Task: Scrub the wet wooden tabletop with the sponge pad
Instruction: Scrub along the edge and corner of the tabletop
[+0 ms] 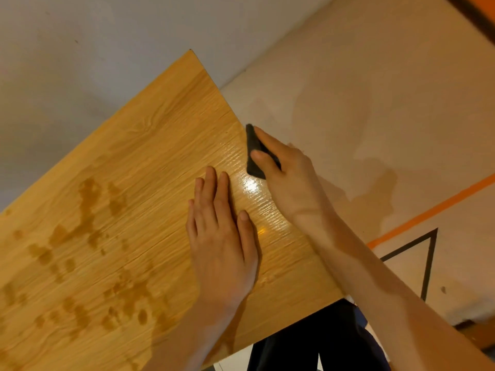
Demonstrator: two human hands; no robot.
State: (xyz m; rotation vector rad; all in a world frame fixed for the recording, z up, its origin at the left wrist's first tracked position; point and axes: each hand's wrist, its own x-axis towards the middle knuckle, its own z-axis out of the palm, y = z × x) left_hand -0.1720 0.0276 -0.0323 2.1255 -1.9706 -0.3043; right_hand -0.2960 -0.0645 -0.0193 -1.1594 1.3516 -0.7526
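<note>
Head view was all I had, and it looked down on the wooden tabletop, which ran slantwise across the picture with its long edge on the right. I saw the right hand at that edge, fingers curled over the dark sponge pad and the thumb tucked against its near side, so the pad was clamped firmly in that grip. The pad sat at the tabletop's right edge, partly overhanging it, and I could not tell how much of its face lay flat on the wood. Just beside it, toward me, a bright glare shone off a wet sheen on the surface. The left hand lay flat on the wood near the right one, fingers straight and close together, holding nothing, palm pressed down. Darker damp blotches marked the left and lower parts of the board, well apart from the pad. Beyond the right edge I saw pale floor with an orange stripe and black tape lines. Dark trousers showed below the near edge.
</note>
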